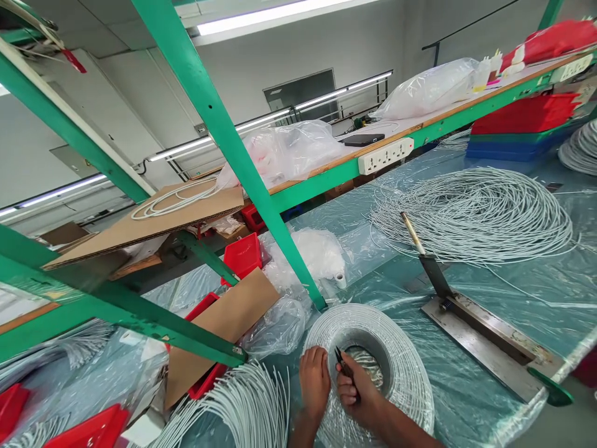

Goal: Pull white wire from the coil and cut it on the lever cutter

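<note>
head view: fingers of the right hand point(358, 382) clench pliers point(346, 369) over the roll point(410, 376); the left hand point(314, 381) curls at the roll's left side, whether grasping anything i cannot tell. right of the roll sits the cutter point(466, 336); farther back, the coil point(471, 214); left, wires point(254, 404).

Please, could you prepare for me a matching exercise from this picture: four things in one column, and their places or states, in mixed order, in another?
Things
1. dark hand tool
2. wrapped wire coil
3. black flat object
4. blue bin

Places or states
A. below the red bins
B. touched by the left hand
C. lying on the raised shelf
D. held in the right hand

Right pairs: 1-D, 2-B, 3-C, 4-A.
</note>
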`<action>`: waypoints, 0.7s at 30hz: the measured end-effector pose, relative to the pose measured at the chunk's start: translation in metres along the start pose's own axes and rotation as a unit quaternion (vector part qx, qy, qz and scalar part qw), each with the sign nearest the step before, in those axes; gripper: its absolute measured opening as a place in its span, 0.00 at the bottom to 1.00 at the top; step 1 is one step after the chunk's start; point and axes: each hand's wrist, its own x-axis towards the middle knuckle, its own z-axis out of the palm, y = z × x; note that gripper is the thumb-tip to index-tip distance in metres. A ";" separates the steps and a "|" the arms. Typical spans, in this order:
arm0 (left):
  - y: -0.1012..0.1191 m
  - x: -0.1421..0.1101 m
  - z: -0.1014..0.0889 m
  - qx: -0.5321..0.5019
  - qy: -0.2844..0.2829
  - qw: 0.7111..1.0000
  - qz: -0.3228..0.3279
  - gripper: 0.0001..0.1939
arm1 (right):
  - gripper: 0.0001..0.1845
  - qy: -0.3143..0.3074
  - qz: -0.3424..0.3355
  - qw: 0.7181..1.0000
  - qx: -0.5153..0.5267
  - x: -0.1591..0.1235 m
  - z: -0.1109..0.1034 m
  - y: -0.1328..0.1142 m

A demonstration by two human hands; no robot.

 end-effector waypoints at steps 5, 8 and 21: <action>-0.007 -0.002 0.004 -0.018 0.010 1.000 0.004 0.15 | 0.28 0.011 0.053 0.998 -0.031 0.004 0.007 0.003; -0.009 -0.003 0.005 -0.031 0.017 0.999 0.011 0.15 | 0.28 0.024 0.050 0.998 -0.036 0.006 0.007 0.006; -0.010 -0.004 0.006 -0.064 0.040 0.997 0.021 0.14 | 0.26 0.008 0.036 0.999 -0.018 0.014 0.004 0.008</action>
